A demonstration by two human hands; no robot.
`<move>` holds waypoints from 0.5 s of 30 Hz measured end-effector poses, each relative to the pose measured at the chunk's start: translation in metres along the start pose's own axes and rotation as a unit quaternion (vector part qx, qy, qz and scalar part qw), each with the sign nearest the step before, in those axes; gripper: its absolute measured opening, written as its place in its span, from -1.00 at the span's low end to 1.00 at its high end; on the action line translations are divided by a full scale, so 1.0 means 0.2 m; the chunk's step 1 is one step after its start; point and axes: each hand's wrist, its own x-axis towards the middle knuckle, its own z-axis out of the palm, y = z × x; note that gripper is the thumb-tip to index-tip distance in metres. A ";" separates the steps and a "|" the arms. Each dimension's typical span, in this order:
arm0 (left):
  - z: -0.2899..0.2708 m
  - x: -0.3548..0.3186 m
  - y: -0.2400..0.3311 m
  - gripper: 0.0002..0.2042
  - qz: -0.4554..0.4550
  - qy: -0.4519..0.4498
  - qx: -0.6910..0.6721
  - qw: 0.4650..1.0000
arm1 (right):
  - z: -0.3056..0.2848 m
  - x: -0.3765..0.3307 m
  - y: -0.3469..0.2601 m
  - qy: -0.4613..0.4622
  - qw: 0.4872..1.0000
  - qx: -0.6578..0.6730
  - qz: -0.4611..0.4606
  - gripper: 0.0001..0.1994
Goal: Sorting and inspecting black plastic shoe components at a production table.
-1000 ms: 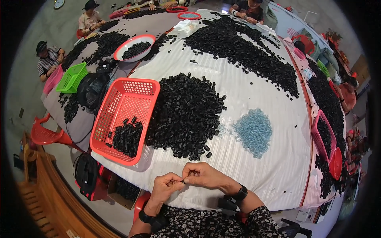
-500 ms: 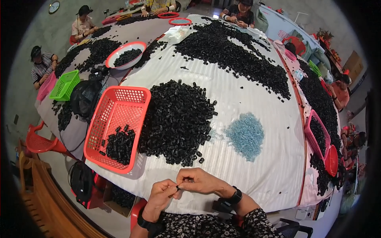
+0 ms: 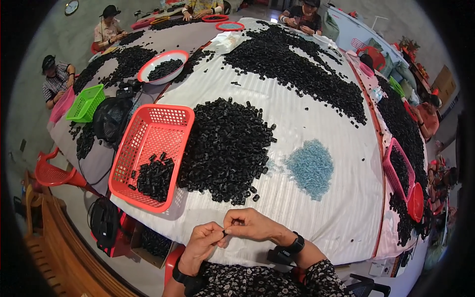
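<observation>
Close to the table's near edge, my left hand (image 3: 204, 241) and my right hand (image 3: 251, 225) meet fingertip to fingertip. Both pinch one small black plastic part (image 3: 224, 232), mostly covered by the fingers. Beyond them lies a large pile of short black cylindrical parts (image 3: 222, 148). To its left stands a red plastic basket (image 3: 185, 143), with some of the same black parts in its near end. A smaller heap of pale blue, clear-looking little pieces (image 3: 310, 169) lies to the right of the pile on the white cloth (image 3: 282, 227).
More black parts (image 3: 297, 69) spread across the far table. A red-rimmed white basin (image 3: 163, 67), a green basket (image 3: 85, 103) and a black mesh object (image 3: 110, 119) stand to the left. At right are a pink basket (image 3: 399, 168) and a red bowl (image 3: 415, 203). Several people sit around.
The whole view has shifted slightly, so the table sits a little further right. My hands keep the same pinch on the small black part.
</observation>
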 end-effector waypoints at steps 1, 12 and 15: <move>0.01 0.00 0.01 -0.85 0.001 0.008 0.031 0.999 | 0.00 0.00 0.00 0.012 1.000 0.019 0.008 -0.87; -0.02 0.00 0.00 -0.91 0.009 0.042 0.057 0.997 | 0.03 0.01 -0.06 0.045 0.994 -0.101 -0.024 -0.82; -0.02 -0.01 -0.01 -0.90 0.016 0.041 0.041 0.998 | 0.02 0.01 -0.07 0.030 0.986 -0.161 -0.038 -0.81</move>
